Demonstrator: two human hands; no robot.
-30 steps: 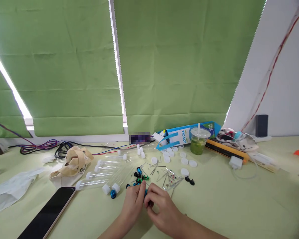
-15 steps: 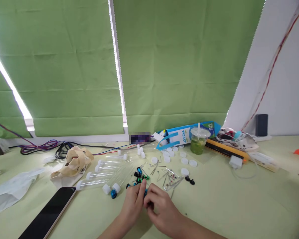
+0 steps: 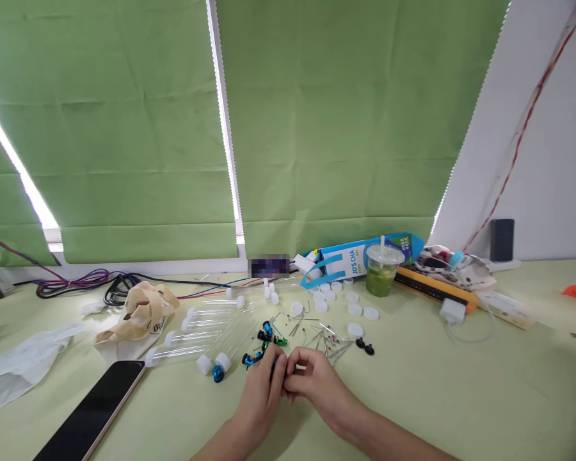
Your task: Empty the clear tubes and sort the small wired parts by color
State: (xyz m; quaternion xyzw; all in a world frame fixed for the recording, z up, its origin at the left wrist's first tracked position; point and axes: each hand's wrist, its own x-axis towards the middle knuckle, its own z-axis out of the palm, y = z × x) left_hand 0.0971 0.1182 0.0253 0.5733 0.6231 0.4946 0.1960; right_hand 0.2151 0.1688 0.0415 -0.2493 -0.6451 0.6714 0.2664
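My left hand (image 3: 262, 394) and my right hand (image 3: 312, 381) meet low in the middle of the pale green table (image 3: 461, 390), fingers pinched together on a small blue part that is mostly hidden between them. Just beyond my fingertips lies a cluster of small blue, green and black parts (image 3: 266, 339). Thin metal pins (image 3: 324, 342) are scattered to the right of that cluster. Clear plastic tubes with white caps (image 3: 206, 333) lie to the left, with one blue ball-like part (image 3: 217, 374) near their ends.
A dark phone (image 3: 93, 413) lies at the lower left, near a white plastic bag (image 3: 24, 365) and a beige cloth (image 3: 141, 310). Loose white caps (image 3: 352, 310), a green drink cup (image 3: 383, 272), a blue carton (image 3: 350, 259), cables (image 3: 100, 282) and a white charger (image 3: 454, 312) line the back.
Both hands have shifted slightly forward and closer together, my right hand's fingers now curled tighter against the left. The view has tilted a little.
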